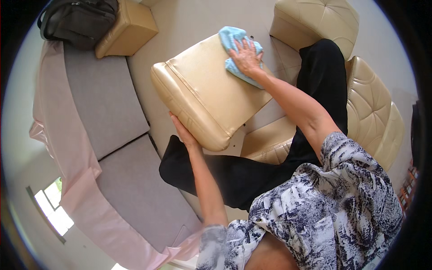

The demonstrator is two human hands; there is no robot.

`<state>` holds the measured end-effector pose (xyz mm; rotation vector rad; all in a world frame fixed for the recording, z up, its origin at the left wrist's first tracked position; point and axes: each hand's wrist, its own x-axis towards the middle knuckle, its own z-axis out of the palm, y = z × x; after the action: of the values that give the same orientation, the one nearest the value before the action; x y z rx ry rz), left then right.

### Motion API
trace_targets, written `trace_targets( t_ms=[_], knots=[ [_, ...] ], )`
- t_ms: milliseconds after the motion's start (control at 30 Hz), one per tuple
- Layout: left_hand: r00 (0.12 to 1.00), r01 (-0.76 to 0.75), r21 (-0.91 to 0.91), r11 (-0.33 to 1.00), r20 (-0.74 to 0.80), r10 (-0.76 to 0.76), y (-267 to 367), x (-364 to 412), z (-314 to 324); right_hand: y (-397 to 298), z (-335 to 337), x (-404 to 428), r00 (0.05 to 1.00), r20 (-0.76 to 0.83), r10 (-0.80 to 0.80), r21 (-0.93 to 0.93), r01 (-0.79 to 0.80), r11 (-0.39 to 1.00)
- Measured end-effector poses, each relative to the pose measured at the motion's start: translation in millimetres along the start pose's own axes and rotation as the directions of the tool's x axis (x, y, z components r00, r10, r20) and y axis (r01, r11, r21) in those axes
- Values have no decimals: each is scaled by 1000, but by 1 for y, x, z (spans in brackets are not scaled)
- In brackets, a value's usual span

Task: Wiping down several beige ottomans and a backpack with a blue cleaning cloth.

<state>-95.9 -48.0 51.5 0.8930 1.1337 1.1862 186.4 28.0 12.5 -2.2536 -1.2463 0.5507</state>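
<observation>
A gold-beige leatherette stool is tipped on its side before me, its padded seat turned to the lower left. My right hand presses a light blue cloth against the stool's side panel, near the end away from the seat. The fingers are spread over the bunched cloth, and part of it hangs below the palm. Against the lower left of the padded seat, my left hand steadies the stool. Some of its fingers are hidden behind the padding.
More beige stools stand at the upper right, and tufted seats are by my right leg. At left is a grey sofa with a pink cover. A black backpack rests near another stool.
</observation>
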Motion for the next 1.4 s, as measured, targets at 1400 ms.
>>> trace_targets(
  t_ms=[1400],
  knots=[
    [983,68,280,958,-180,-17,40,27,-17,-10,23,-29,842,526,115,5,-139,990]
  ],
)
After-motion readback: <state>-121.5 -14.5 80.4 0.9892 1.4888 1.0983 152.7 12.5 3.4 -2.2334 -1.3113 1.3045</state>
